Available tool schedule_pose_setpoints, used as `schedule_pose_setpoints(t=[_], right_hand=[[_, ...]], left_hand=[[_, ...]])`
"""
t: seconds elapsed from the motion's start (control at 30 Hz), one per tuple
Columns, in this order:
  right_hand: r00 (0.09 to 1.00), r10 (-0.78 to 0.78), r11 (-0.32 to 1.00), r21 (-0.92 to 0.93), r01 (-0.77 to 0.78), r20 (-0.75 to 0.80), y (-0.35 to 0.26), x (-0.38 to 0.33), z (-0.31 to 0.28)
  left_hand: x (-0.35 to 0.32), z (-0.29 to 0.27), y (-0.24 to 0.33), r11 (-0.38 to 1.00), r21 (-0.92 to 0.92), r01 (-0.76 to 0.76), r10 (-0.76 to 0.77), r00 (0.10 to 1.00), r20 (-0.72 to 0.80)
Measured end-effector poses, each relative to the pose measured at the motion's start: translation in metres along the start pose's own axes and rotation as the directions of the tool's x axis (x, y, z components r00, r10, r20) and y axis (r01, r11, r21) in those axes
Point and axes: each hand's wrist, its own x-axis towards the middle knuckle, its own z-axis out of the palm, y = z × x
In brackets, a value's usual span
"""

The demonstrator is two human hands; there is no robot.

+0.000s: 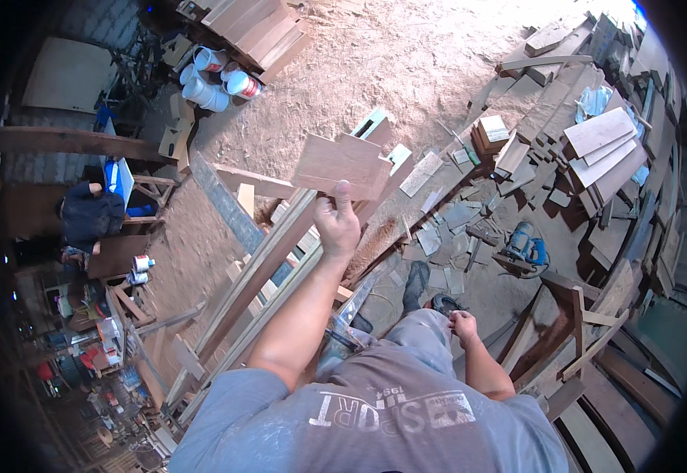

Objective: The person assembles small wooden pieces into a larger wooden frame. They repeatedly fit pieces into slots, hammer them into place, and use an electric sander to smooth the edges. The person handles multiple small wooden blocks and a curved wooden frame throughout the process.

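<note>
the notched wood board [343, 164] is held up over the long planks [265, 268], its long axis going left to right. the left hand [337, 225] pinches its lower edge from below; the right hand [463, 325] rests loosely closed at the thigh, empty.

Grey short-sleeved T-shirt [375, 418] with white print across the chest, dusty grey trousers [418, 335], dark shoe [417, 284], bare forearms

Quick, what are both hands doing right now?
Left hand: closed, holding up a notched board.
Right hand: down by the leg, curled; whether it holds anything cannot be told.
</note>
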Motion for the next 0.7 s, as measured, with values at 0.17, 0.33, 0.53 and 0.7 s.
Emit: schedule_pose_setpoints(t=[0.17, 0.33, 0.53, 0.7], right_hand=[[0.967, -0.25, 0.966, -0.046, 0.252, 0.048, -0.006, -0.001, 0.004], [0.807, -0.574, 0.759, 0.458, 0.463, 0.136, -0.157, -0.154, 0.044], [0.536, -0.837, 0.364, 0.616, 0.699, -0.113, -0.169, -0.297, 0.058], [0.539, -0.766, 0.297, 0.552, 0.779, -0.35, -0.068, -0.363, 0.078]], left_hand=[[-0.036, 0.024, 0.08, 0.817, -0.435, 0.378, -0.316, 0.925, 0.212], [-0.1, 0.016, 0.111, 0.585, -0.524, 0.619, -0.468, 0.786, 0.404], [-0.175, -0.018, 0.127, 0.568, -0.374, 0.733, -0.426, 0.65, 0.629], [-0.206, -0.111, 0.086, 0.447, -0.263, 0.855, -0.311, 0.424, 0.85]])
